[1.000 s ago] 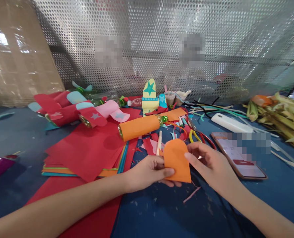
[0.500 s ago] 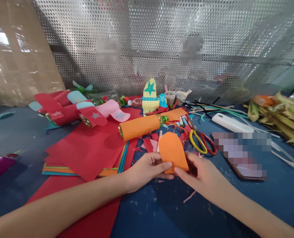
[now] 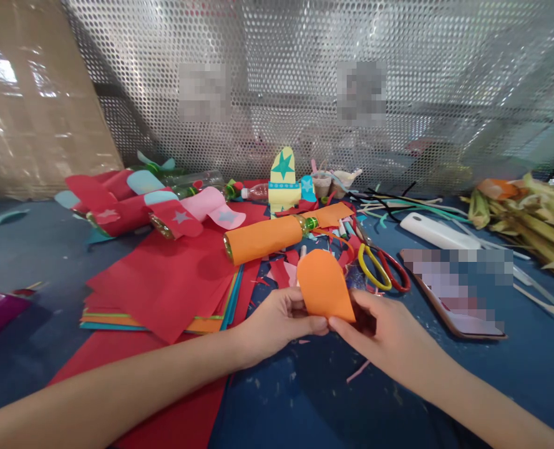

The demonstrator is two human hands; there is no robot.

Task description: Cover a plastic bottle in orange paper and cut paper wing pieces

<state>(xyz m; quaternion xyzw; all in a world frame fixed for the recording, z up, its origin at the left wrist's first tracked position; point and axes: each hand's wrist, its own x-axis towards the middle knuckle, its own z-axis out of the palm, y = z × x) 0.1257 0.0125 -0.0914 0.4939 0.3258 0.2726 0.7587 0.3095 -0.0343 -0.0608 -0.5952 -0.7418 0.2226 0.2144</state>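
Note:
Between my hands is a round-topped piece of orange paper (image 3: 326,285), held upright above the table. My left hand (image 3: 289,321) pinches its lower left edge, thumb in front and fingers behind. At the lower right corner, my right hand (image 3: 382,327) grips it the same way; the fingers behind the paper are partly hidden. Just beyond lies a plastic bottle wrapped in orange paper (image 3: 265,240), its green cap to the right. Scissors (image 3: 383,268) with one yellow and one red handle rest to the right of the paper.
Red and coloured sheets (image 3: 165,280) are stacked at left. Paper-wrapped red bottles (image 3: 127,212) lie behind them. A yellow star-decorated bottle craft (image 3: 284,184) stands at the back. On the right are a phone (image 3: 450,299), a white-handled tool (image 3: 438,232) and dried husks (image 3: 534,218).
The lower edge of the orange paper has bent and tilted slightly in my fingers. My left thumb has moved down to its bottom edge, close to my right thumb.

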